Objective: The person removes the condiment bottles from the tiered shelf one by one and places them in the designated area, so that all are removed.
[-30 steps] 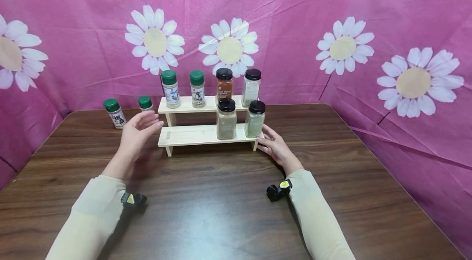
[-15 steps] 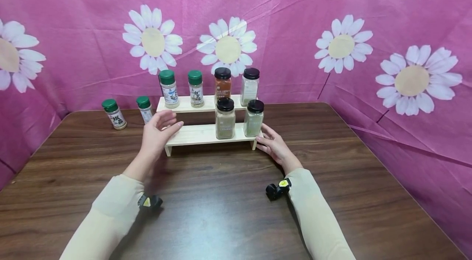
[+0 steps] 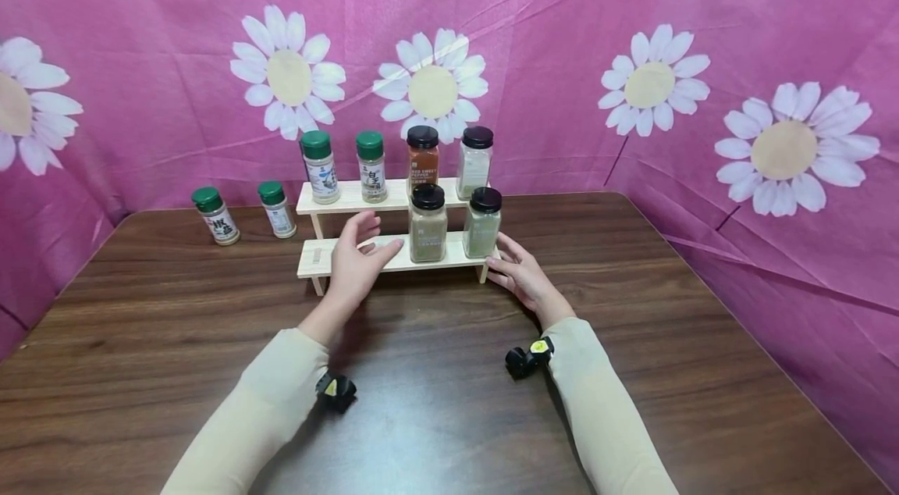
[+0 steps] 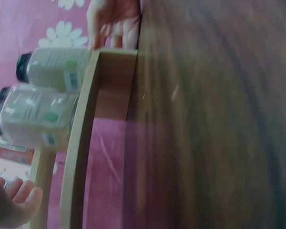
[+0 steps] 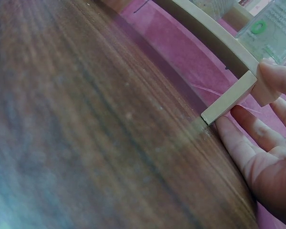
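A two-tier wooden spice rack (image 3: pixel 393 261) stands on the table. My right hand (image 3: pixel 521 276) holds its right end; in the right wrist view the thumb (image 5: pixel 276 74) lies at the shelf edge and fingers are by the leg (image 5: pixel 231 99). On the lower tier stand a beige spice jar (image 3: pixel 428 233) and a pale green spice jar (image 3: pixel 482 233), both black-capped. My left hand (image 3: pixel 357 261), thumb and fingers spread, is in front of the lower tier, left of the beige jar, holding nothing. The left wrist view shows the left hand's fingers (image 4: pixel 24 195) near the jars.
Two green-capped shakers (image 3: pixel 321 175), (image 3: pixel 371 173) stand on the upper tier beside a red pepper jar (image 3: pixel 423 161) and a pale jar (image 3: pixel 474 167). Left of the rack, a shaker (image 3: pixel 218 222) and another shaker (image 3: pixel 278 215) stand on the table (image 3: pixel 449 401). A pink cloth (image 3: pixel 548 50) hangs behind.
My left hand has moved right, from beside the green-capped shakers on the table to in front of the lower tier. The right hand stays at the rack's right end.
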{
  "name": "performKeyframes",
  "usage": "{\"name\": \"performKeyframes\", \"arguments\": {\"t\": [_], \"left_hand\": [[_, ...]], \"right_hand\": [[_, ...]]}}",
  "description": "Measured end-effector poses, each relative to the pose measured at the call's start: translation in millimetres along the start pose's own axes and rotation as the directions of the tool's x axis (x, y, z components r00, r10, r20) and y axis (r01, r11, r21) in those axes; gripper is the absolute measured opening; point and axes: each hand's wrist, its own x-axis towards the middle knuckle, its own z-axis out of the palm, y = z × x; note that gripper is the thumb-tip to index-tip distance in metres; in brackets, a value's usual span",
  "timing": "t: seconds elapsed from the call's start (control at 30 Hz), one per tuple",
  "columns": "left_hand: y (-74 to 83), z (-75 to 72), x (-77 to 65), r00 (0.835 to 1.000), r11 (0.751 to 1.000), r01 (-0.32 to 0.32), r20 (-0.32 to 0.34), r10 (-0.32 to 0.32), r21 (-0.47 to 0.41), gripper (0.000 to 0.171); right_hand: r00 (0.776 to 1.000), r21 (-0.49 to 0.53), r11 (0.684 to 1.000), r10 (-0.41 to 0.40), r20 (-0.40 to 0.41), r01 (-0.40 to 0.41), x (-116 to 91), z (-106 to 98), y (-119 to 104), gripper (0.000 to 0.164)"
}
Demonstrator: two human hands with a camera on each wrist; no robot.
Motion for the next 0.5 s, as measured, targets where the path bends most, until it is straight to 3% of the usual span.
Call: {"name": "performKeyframes", "arguments": {"t": [0.23,0.5], "left_hand": [[-6.3,26.1,-0.6,0.998,0.998,-0.058,-0.03,0.059,0.037,0.055],[-4.9,43.6,-1.1,0.992,0.994,-0.09,-0.085,0.095,0.064,0.057]], "right_hand": [[1.0,0.002,1.0,0.004,0.002,-0.004,1,-1,0,0.062],[1.0,0.004,1.0,0.001,0.002,-0.001,1,0,0,0.062]]}}
